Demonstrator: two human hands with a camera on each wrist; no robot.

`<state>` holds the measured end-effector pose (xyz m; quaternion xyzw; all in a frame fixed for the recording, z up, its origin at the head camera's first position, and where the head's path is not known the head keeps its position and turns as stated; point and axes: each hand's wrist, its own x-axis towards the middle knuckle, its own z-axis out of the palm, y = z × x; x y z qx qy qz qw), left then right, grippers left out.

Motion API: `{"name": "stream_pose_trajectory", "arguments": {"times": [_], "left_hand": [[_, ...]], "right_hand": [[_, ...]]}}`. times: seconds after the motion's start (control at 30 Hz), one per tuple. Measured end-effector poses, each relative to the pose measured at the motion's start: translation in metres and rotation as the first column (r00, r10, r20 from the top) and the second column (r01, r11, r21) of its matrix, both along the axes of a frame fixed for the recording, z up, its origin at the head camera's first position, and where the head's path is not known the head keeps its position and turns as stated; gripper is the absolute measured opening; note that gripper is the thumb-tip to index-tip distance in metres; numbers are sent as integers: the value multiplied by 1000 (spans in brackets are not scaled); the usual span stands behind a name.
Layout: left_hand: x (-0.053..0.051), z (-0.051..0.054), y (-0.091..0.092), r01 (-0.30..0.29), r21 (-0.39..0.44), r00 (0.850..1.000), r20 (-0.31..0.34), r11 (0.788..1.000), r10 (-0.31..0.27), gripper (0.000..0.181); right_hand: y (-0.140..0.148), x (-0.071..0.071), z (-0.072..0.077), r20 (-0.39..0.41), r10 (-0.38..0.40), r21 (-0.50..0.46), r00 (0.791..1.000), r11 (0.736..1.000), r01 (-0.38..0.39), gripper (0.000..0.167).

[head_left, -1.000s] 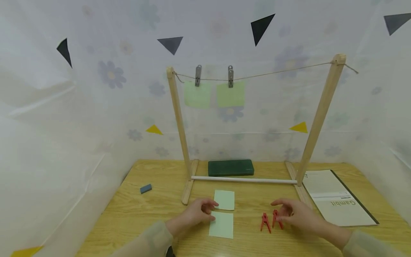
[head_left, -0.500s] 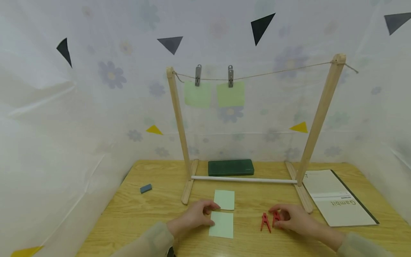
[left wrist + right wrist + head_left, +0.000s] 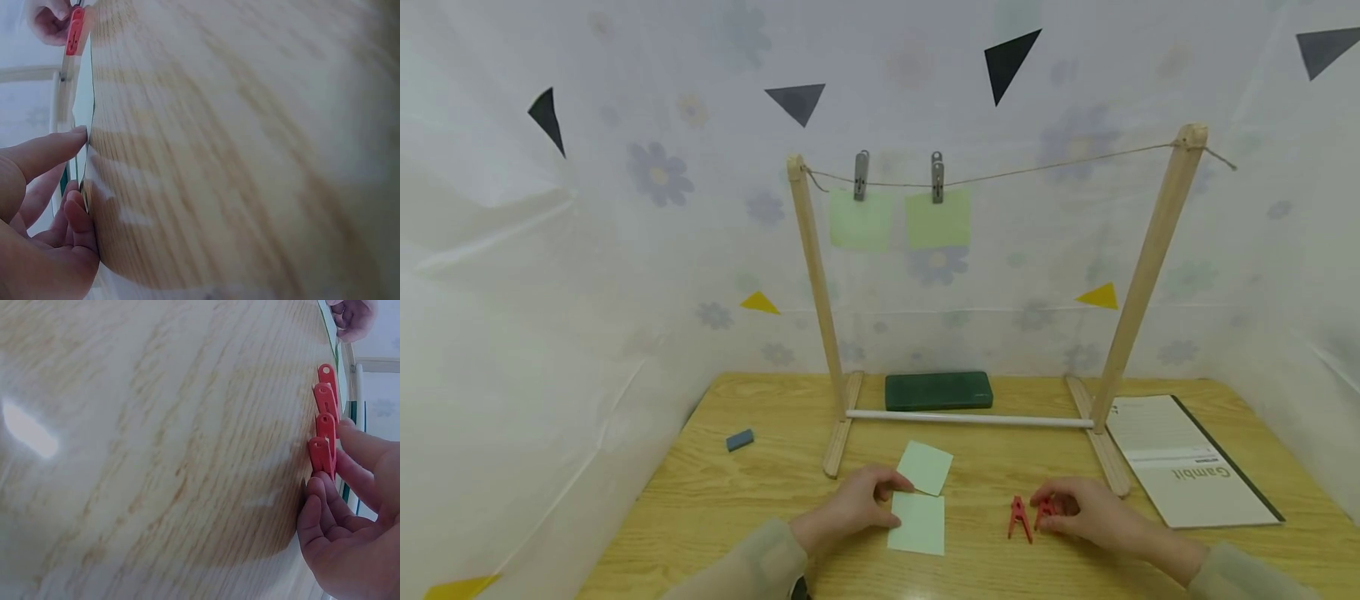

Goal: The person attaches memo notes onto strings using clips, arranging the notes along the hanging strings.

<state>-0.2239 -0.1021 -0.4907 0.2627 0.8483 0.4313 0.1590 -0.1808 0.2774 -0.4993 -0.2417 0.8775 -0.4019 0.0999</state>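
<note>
One left hand (image 3: 854, 500), half open, touched the far note (image 3: 927, 468) and near note (image 3: 919, 525), right hand (image 3: 1092, 510) pinched the right red clip (image 3: 320, 450), left red clip (image 3: 1018, 506) sat alongside.

On the yellow wood-grained worktop (image 3: 700, 492), the left hand (image 3: 850, 507) touches a pale green square paper sheet (image 3: 919, 525) with its thumb, its forefinger at the lower corner of a slanted pale green sheet (image 3: 928, 467) just beyond. The right hand (image 3: 1090, 512) pinches a red A-shaped clip (image 3: 1046, 508); a matching red clip (image 3: 1018, 517) is just beside it. Behind, a frame with two wooden posts (image 3: 1149, 275) carries a thin string (image 3: 1075, 162), where two grey metal clips (image 3: 937, 177) hold light green papers (image 3: 938, 225). A dark green oblong case (image 3: 938, 390) lies behind the frame's white crossbar (image 3: 970, 418).
</note>
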Motion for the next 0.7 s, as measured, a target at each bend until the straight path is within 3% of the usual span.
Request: {"name": "stream_pose_trajectory", "arguments": {"times": [0.47,0.7], "left_hand": [[1,1,-1,20,-19,1000,5,1000,-20,41],[0,0,-1,9,-52,1000,2,999,-9,44]], "right_hand": [[-1,4,2,13,-11,-28,1000,1000,11,20],[3,3,-1,-97,48,-97,994,994,-57,16]]}}
